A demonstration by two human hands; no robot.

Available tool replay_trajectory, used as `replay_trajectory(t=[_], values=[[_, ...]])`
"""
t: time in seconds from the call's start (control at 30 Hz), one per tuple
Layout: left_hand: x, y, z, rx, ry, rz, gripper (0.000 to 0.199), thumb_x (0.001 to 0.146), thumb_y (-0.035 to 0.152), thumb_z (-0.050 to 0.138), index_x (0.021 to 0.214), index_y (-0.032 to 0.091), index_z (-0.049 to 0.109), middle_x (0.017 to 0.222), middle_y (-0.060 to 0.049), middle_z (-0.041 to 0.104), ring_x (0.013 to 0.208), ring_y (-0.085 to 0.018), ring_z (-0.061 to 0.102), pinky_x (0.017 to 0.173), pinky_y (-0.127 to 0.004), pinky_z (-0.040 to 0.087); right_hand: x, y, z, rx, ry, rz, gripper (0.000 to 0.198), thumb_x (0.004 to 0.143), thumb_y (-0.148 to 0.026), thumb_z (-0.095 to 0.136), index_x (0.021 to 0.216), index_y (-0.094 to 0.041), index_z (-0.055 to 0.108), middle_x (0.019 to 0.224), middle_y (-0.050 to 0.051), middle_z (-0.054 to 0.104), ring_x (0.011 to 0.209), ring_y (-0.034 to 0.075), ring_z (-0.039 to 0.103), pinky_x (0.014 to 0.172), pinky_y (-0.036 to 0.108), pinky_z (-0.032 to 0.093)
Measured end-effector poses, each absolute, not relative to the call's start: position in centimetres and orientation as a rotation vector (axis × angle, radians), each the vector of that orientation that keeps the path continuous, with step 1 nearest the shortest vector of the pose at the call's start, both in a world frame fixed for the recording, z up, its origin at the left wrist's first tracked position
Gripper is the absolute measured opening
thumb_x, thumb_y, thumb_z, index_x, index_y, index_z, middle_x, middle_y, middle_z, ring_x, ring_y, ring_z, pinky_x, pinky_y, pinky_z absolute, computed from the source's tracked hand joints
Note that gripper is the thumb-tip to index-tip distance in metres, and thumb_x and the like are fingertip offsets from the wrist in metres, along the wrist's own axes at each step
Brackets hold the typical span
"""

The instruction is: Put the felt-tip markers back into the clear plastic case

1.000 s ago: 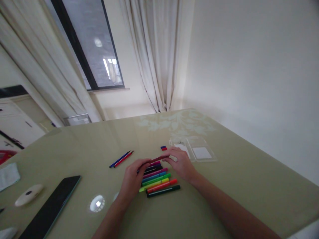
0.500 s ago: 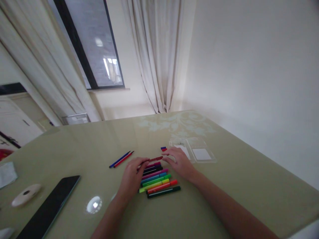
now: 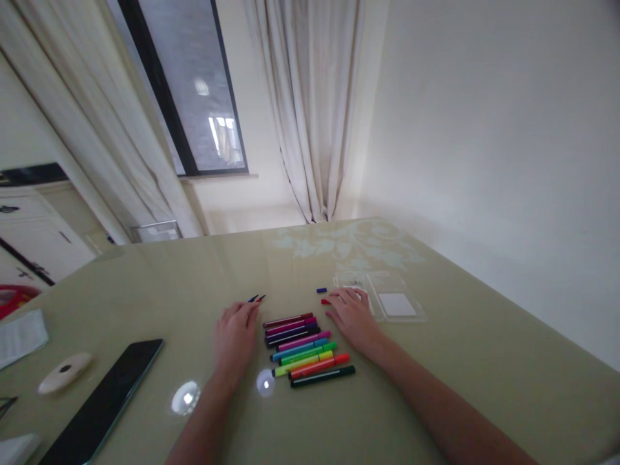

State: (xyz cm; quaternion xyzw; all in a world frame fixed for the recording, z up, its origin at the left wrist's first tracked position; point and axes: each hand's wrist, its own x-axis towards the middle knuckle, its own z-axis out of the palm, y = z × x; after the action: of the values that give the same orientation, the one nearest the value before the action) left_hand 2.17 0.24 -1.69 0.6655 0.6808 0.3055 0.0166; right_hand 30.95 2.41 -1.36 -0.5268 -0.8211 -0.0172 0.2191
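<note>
My left hand (image 3: 236,336) is closed over two uncapped felt-tip markers lying on the table. The tip of the red marker (image 3: 261,299) pokes out past its fingers, beside the dark tip of the blue marker (image 3: 253,299); their barrels are hidden underneath. With curled fingers, my right hand (image 3: 352,320) has the small red cap (image 3: 324,301) at its fingertips. Just behind that cap lies a blue cap (image 3: 321,290). Between both hands, several capped markers lie side by side in a column, from a dark red marker (image 3: 288,320) at the far end to a dark green marker (image 3: 323,376) nearest me.
A clear plastic case (image 3: 407,310) lies opened flat behind my right hand. To the left are a black tablet-like device (image 3: 104,400), a white oval object (image 3: 64,373) and some folded paper (image 3: 22,336). The wall (image 3: 508,194) borders the table's right side.
The dark red marker has been let go at the far end of the column. My left hand has moved left onto the uncapped markers; my right hand has reached the red cap, which has shifted slightly nearer.
</note>
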Motion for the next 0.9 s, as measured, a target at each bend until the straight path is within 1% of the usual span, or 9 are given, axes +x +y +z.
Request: replay_trajectory(t=[0.1, 0.2, 0.3, 0.4, 0.5, 0.57, 0.67, 0.77, 0.9], values=[[0.9, 0.1, -1.7, 2.032, 2.351, 0.735, 0.036, 0.100, 0.035, 0.043, 0.113, 0.020, 0.073, 0.111, -0.012, 0.072, 0.105, -0.034, 0.062, 0.092, -0.046, 0.048, 30.8, 2.4, -1.4, -1.443, -2.283, -0.055, 0.010, 0.099, -0.020, 0.062, 0.103, -0.024, 0.070, 0.116, 0.005, 0.073, 0.118, 0.025, 0.059, 0.106, 0.044, 0.027], [0.7, -0.1, -1.5, 2.021, 2.389, 0.629, 0.031, 0.101, 0.035, 0.044, 0.112, 0.020, 0.070, 0.110, -0.011, 0.070, 0.106, -0.032, 0.061, 0.091, -0.044, 0.048, 30.8, 2.5, -1.6, -1.432, -2.280, -0.055, 0.011, 0.100, -0.018, 0.060, 0.096, -0.022, 0.069, 0.106, 0.005, 0.074, 0.110, 0.024, 0.062, 0.104, 0.044, 0.027], [0.9, -0.2, -1.3, 1.991, 2.484, 0.615, 0.030, 0.101, 0.036, 0.046, 0.115, 0.019, 0.065, 0.112, -0.011, 0.068, 0.106, -0.031, 0.061, 0.091, -0.042, 0.048, 30.8, 2.6, -1.7, -1.418, -2.259, -0.023, 0.012, 0.100, -0.016, 0.059, 0.094, -0.022, 0.068, 0.101, 0.004, 0.075, 0.105, 0.023, 0.064, 0.103, 0.043, 0.027], [0.8, -0.4, -1.0, 1.970, 2.572, 0.568, 0.032, 0.101, 0.037, 0.045, 0.120, 0.019, 0.064, 0.119, -0.013, 0.065, 0.110, -0.033, 0.058, 0.088, -0.043, 0.047, 30.7, 2.5, -1.5, -1.404, -2.220, 0.022, 0.011, 0.099, -0.015, 0.060, 0.095, -0.022, 0.068, 0.099, 0.004, 0.076, 0.104, 0.023, 0.065, 0.103, 0.044, 0.027], [0.6, -0.5, -1.0, 1.958, 2.549, 0.522, 0.030, 0.101, 0.037, 0.044, 0.113, 0.019, 0.066, 0.116, -0.013, 0.066, 0.109, -0.034, 0.058, 0.087, -0.043, 0.047, 30.4, 2.0, -0.9, -1.356, -2.171, 0.093, 0.012, 0.100, -0.015, 0.059, 0.096, -0.022, 0.068, 0.100, 0.004, 0.076, 0.103, 0.024, 0.066, 0.104, 0.045, 0.028], [0.8, -0.4, -1.0, 1.962, 2.509, 0.535, 0.027, 0.100, 0.036, 0.045, 0.105, 0.021, 0.067, 0.115, -0.012, 0.069, 0.110, -0.034, 0.058, 0.087, -0.045, 0.047, 30.2, 1.7, -0.4, -1.292, -2.130, 0.173, 0.013, 0.100, -0.016, 0.057, 0.098, -0.022, 0.068, 0.101, 0.004, 0.076, 0.102, 0.023, 0.066, 0.103, 0.044, 0.032], [1.5, -0.2, -1.1, 1.963, 2.361, 0.682, 0.024, 0.098, 0.035, 0.046, 0.100, 0.025, 0.067, 0.110, -0.009, 0.073, 0.110, -0.033, 0.061, 0.091, -0.047, 0.046, 30.1, 1.3, 0.1, -1.169, -2.058, 0.316, 0.012, 0.100, -0.019, 0.058, 0.103, -0.023, 0.069, 0.104, 0.004, 0.075, 0.103, 0.022, 0.066, 0.096, 0.039, 0.041], [2.9, -0.2, -0.8, 1.890, 1.950, 0.962, 0.023, 0.097, 0.038, 0.047, 0.097, 0.024, 0.066, 0.099, -0.006, 0.075, 0.098, -0.027, 0.068, 0.089, -0.043, 0.050, 30.0, 1.2, 0.5, -1.073, -1.980, 0.424, 0.012, 0.098, -0.021, 0.061, 0.106, -0.022, 0.070, 0.104, 0.005, 0.073, 0.101, 0.021, 0.066, 0.091, 0.034, 0.048], [4.8, -0.7, -0.1, 1.749, 1.462, 1.150, 0.029, 0.094, 0.043, 0.053, 0.106, 0.021, 0.069, 0.103, -0.007, 0.076, 0.093, -0.025, 0.071, 0.083, -0.038, 0.057, 29.9, 0.9, 1.0, -1.004, -1.919, 0.481, 0.013, 0.099, -0.023, 0.061, 0.105, -0.022, 0.072, 0.101, 0.005, 0.073, 0.098, 0.020, 0.067, 0.088, 0.032, 0.052]])
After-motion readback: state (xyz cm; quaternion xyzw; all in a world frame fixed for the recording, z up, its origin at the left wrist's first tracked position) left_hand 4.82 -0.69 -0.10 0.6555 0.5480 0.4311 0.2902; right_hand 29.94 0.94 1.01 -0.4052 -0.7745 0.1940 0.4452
